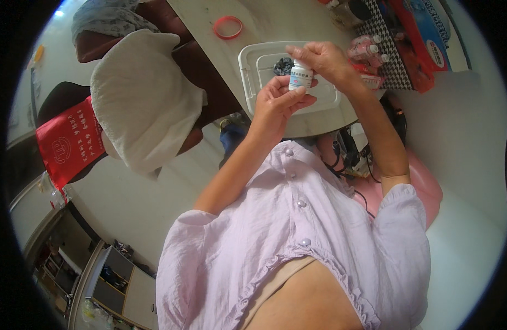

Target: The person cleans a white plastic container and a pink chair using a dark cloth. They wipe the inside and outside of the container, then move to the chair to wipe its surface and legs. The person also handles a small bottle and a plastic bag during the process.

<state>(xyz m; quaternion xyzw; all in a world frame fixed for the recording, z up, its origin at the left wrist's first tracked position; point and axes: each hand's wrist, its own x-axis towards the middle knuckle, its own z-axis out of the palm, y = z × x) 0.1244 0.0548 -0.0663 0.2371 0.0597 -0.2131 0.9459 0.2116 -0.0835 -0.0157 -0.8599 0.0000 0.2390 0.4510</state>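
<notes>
A small white plastic bottle (301, 77) with a printed label is held upright between the fingers and thumb of my left hand (278, 97). My right hand (325, 62) is at the top of the bottle, its fingers around the white cap, which they partly hide. Beneath both hands lies a white plastic lid or shallow tray (253, 101) on the table. A dark, crumpled fabric item (283, 67), perhaps a hair tie, rests on it, just left of the bottle.
On the table (195, 18) lies a red ring (227, 28). At its right stand small pink bottles (364, 49), a jar (348, 14) and a houndstooth-patterned box (395, 62). Chairs, one with a cream cover (142, 99), are at left. Cables (338, 159) hang below the table edge.
</notes>
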